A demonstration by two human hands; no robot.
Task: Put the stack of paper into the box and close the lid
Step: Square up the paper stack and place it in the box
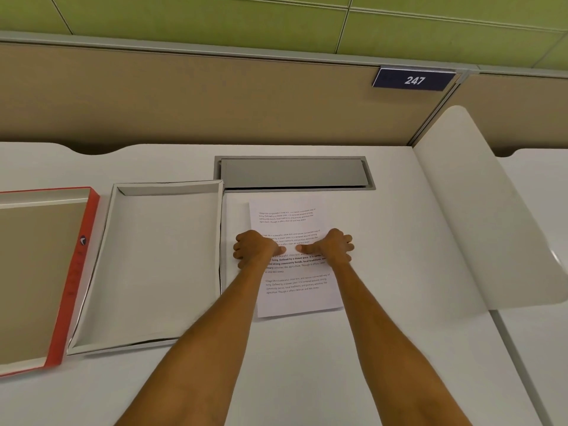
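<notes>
A stack of printed white paper [295, 290] lies flat on the white desk, just right of an open white box [159, 262] with nothing inside. The box's red-edged lid [78, 272] lies upturned at the far left. My left hand [255, 249] rests on the stack's left edge and my right hand [333, 245] on its right edge. Both thumbs press on top of the sheet and point toward each other, while the fingers curl down at the sides. Whether the fingers reach under the stack is hidden.
A grey cable hatch [293, 173] is set into the desk behind the paper. A white curved divider [479, 216] stands at the right, with another desk beyond it. A tan partition with a "247" sign [413, 79] closes the back.
</notes>
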